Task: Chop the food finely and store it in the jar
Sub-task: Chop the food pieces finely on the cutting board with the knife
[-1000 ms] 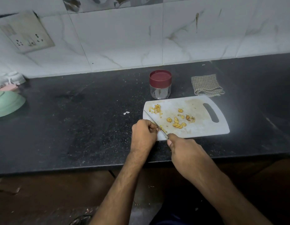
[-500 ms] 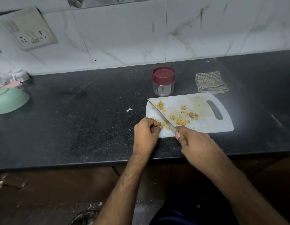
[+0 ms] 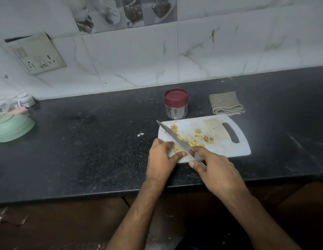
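Observation:
A white cutting board [image 3: 222,148] lies on the black counter with small yellow food pieces [image 3: 194,139] scattered over its left half. My right hand [image 3: 214,170] grips the handle of a knife [image 3: 172,135], index finger laid along the blade; the blade slants up-left across the board's left side. My left hand [image 3: 161,160] rests at the board's near-left corner, fingers curled around a few yellow pieces beside the blade. A clear jar [image 3: 176,104] with a maroon lid on stands just behind the board.
A folded checked cloth [image 3: 225,103] lies behind the board's right end. An upturned green bowl [image 3: 12,126] sits at the far left near some white and pink items. A white crumb [image 3: 140,134] lies left of the board. The counter's front edge runs just below my wrists.
The knife has shifted right across the board, its blade now over the food pieces. My left thumb has stretched out toward the blade. The camera has tilted up.

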Tool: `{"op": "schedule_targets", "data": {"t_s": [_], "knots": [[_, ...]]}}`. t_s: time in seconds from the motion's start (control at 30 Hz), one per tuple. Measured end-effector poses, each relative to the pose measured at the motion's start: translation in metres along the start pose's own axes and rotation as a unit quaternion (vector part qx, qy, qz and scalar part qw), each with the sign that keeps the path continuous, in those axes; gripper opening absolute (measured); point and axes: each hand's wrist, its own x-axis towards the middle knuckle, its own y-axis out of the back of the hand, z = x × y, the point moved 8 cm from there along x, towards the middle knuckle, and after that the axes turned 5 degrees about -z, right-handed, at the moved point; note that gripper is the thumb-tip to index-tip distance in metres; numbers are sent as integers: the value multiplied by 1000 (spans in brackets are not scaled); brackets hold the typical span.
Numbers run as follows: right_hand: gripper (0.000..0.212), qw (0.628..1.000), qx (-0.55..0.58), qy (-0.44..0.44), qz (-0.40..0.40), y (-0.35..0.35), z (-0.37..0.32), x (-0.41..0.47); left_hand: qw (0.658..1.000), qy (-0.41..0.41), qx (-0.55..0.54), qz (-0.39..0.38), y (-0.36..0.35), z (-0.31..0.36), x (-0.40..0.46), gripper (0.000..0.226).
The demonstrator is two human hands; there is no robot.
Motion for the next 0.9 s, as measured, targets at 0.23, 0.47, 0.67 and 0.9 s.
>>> {"op": "schedule_targets", "data": {"t_s": [0.23,0.47,0.67,0.9], "knots": [[27,1000,4,1,22,6,4,0,996,-7,80,23,-1,14,6,14],[30,999,28,-1,24,11,13,-2,995,6,97,-3,-4,14,26,14],[29,997,58,4,44,28,17,1,1000,0,5,12,8,16,59,13],[27,998,43,-8,54,43,24,11,998,-42,15,43,14,23,81,19]]}}
